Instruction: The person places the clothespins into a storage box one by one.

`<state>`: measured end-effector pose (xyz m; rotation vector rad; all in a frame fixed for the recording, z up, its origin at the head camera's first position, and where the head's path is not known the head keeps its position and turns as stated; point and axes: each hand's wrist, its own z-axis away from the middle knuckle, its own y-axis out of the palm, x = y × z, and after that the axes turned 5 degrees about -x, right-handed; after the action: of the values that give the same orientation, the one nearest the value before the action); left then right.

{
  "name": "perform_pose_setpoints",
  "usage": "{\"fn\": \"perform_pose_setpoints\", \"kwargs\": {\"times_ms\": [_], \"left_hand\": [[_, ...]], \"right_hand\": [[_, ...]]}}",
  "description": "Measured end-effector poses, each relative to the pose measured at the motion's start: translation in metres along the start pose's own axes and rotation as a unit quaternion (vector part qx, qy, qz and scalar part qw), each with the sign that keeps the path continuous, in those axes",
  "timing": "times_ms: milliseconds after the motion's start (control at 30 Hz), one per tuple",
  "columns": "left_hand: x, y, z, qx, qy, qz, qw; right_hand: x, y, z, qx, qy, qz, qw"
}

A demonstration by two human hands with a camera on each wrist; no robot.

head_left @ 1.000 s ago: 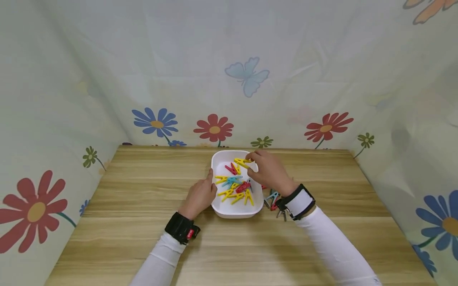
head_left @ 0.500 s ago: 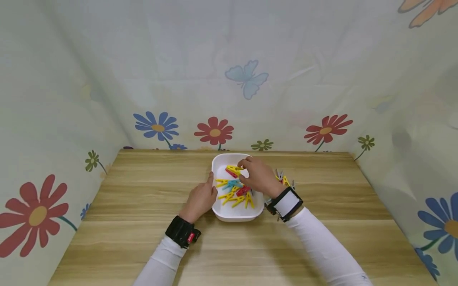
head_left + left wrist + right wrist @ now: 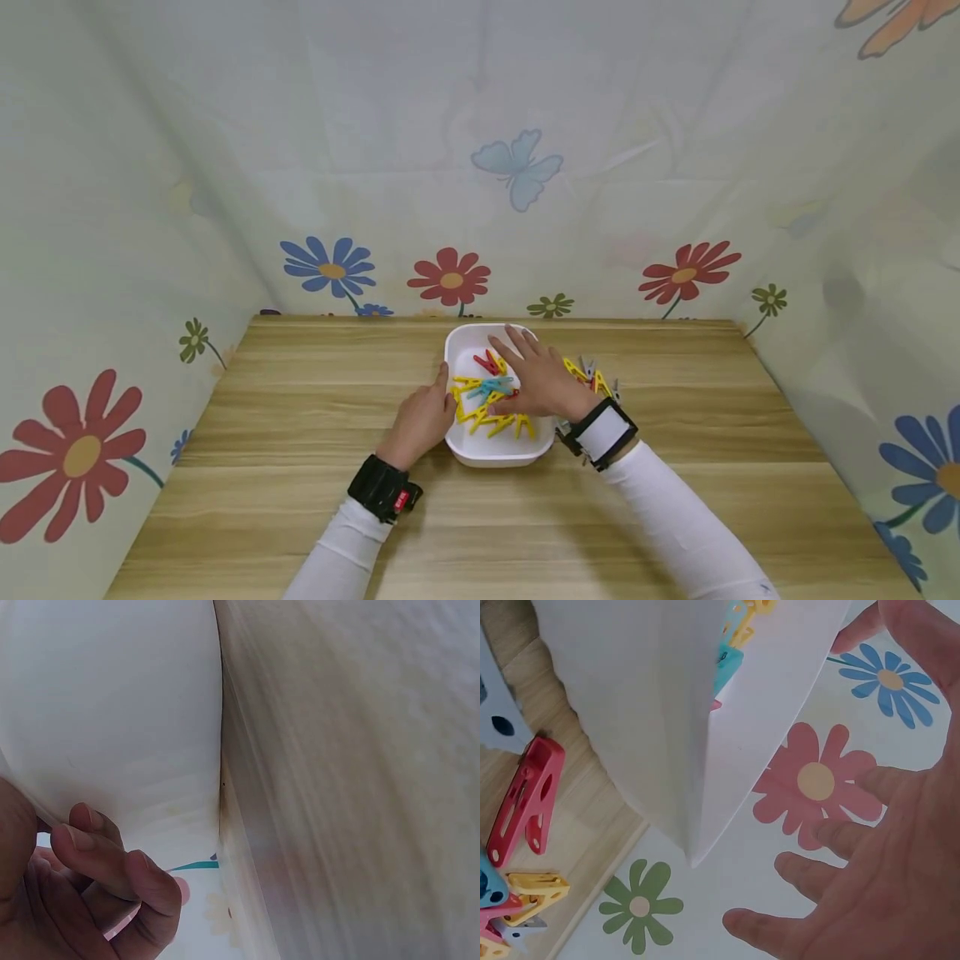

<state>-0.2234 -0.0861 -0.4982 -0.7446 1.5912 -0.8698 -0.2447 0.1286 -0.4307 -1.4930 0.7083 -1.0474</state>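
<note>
A white plastic bin (image 3: 468, 454) stands on the table with several clothespins inside: a red clothespin (image 3: 486, 364) near the far end, light blue clothespins (image 3: 495, 386) mid-bin, and several yellow clothespins (image 3: 501, 426) nearer me. My left hand (image 3: 422, 421) holds the bin's left side, thumb at the rim; in the left wrist view, its bent fingers (image 3: 97, 855) lie against the outer wall. Over the bin's right side hovers my right hand (image 3: 543, 379), fingers spread and holding nothing, hiding part of the contents. The right wrist view also shows that bare palm (image 3: 900, 855).
Right of the bin lies a loose pile of clothespins (image 3: 597, 379), partly behind my right wrist. A red clothespin (image 3: 529, 799) from it shows in the right wrist view. The wooden table (image 3: 315, 358) meets a flower-printed curtain (image 3: 600, 208) at the back.
The yellow clothespin that my right hand pinched was lowered into the bin and let go. My right fingers have spread apart. My left hand has kept its place on the bin.
</note>
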Motion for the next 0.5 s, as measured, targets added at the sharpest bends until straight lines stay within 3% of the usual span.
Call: {"fn": "perform_pose_setpoints", "kwargs": {"times_ms": [200, 500], "left_hand": [[0.000, 0.003, 0.003, -0.005, 0.004, -0.007, 1.0000], [-0.002, 0.000, 0.003, -0.014, 0.005, -0.013, 0.9998]], "right_hand": [[-0.010, -0.003, 0.015, -0.022, 0.008, -0.005, 1.000], [-0.044, -0.014, 0.031, -0.066, 0.042, -0.025, 0.997]]}}
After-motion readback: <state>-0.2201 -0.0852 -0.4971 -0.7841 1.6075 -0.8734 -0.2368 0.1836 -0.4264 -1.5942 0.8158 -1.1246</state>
